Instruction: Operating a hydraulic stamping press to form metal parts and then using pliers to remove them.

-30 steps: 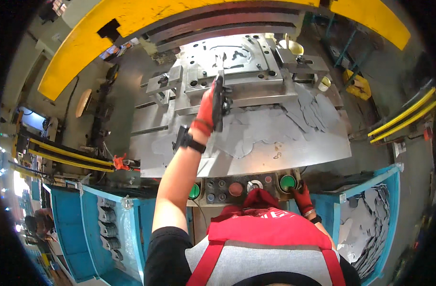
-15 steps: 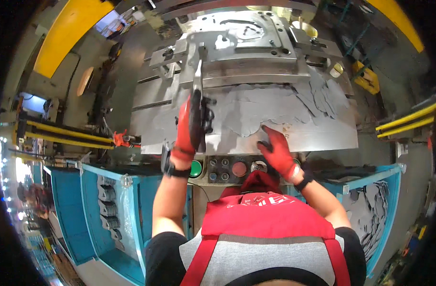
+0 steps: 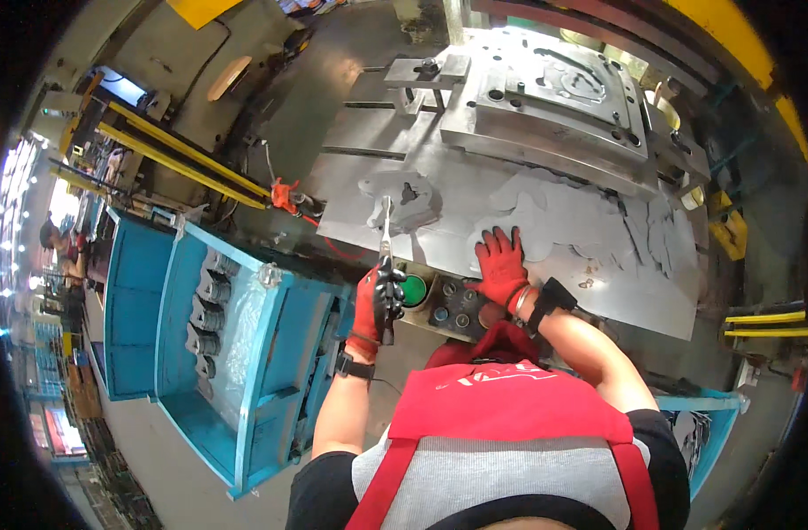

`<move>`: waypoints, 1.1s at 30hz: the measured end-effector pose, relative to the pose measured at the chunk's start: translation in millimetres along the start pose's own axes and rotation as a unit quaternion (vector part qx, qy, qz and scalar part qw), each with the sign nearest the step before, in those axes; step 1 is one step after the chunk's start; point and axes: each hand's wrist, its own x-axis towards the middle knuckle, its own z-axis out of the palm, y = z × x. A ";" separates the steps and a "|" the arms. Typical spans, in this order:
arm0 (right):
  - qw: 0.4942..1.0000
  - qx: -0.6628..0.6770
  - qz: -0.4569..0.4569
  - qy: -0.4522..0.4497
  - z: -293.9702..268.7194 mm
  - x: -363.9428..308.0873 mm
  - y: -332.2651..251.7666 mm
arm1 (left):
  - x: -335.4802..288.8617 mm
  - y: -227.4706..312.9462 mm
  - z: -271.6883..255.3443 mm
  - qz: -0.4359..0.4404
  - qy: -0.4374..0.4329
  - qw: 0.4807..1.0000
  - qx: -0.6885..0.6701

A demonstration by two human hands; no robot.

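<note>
My left hand (image 3: 375, 305), in a red glove with a black palm, is closed around the handle of a long, slim metal tool that looks like pliers (image 3: 386, 238). The tool's far end meets the near edge of a flat grey metal piece (image 3: 388, 187) with a lobed cutout, over the left of the steel press bed (image 3: 351, 231). Whether the jaws grip that piece is too small to tell. With fingers spread, my gloved right hand (image 3: 503, 265) rests at the near edge of thin, overlapping grey metal blanks (image 3: 554, 208).
A thick steel die (image 3: 545, 124) stands at the back of the bed. Below the near edge sits a control box with a green button (image 3: 412, 290). Blue bins stand at left (image 3: 263, 353) and right (image 3: 717, 442). Yellow guard bars (image 3: 188, 150) flank the left side.
My left hand has drawn back from the die toward the bed's near edge, bringing the tool with it. The right hand has flattened onto the blanks. The view has turned left.
</note>
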 end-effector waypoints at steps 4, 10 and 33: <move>0.995 -0.006 -0.082 0.048 11.6 -11.5 -2.3 | 13.4 -12.4 -13.4 -0.016 -0.028 0.999 -0.035; 0.987 0.045 -0.127 0.092 -34.4 -34.0 20.8 | 8.1 -3.9 2.4 -0.023 0.025 0.996 -0.087; 0.568 0.665 0.242 0.419 -207.6 63.3 230.3 | -13.0 13.7 19.0 -0.015 0.027 0.991 -0.127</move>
